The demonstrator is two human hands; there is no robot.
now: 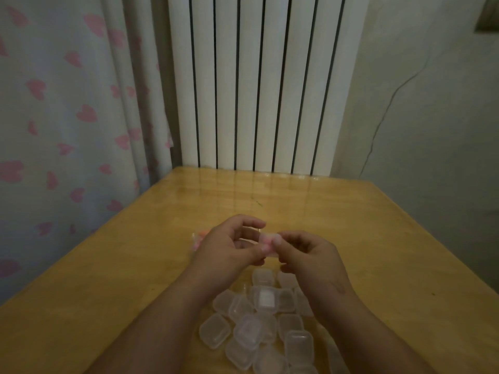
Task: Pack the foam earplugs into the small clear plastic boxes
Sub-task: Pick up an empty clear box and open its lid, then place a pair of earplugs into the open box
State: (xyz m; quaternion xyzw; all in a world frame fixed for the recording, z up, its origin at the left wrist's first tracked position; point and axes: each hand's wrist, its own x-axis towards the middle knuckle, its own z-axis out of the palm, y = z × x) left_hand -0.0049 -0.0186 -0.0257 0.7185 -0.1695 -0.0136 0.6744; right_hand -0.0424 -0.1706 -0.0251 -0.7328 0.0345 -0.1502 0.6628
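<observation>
Far left hangs a pale curtain (67, 117) printed with pink hearts, reaching down past the edge of the wooden surface (378, 238). On that surface, just behind the person's left hand (229, 249), lies a small clump of pink and orange foam earplugs (199, 240), mostly hidden by the hand, so I cannot tell whether they are loose or bagged. The left hand is raised above the surface with its fingers curled, thumb and fingertips in a grip clamped on one end of a small clear box (266, 242). The box sits between the two hands, and something pale pink shows through its wall; I cannot tell whether its lid is open or closed. The right hand (310, 255) meets it from the other side, thumb and forefinger pinching the box, the other fingers curled beneath. Nearer the person, between and under the forearms, a heap of clear plastic boxes (259, 327) lies jumbled and touching one another on the surface. Their walls are cloudy, and I cannot make out what is inside them. Behind the surface stands a white ribbed radiator (256, 85), and to the right a plain wall (432, 117) with a thin dark crack running down it.
</observation>
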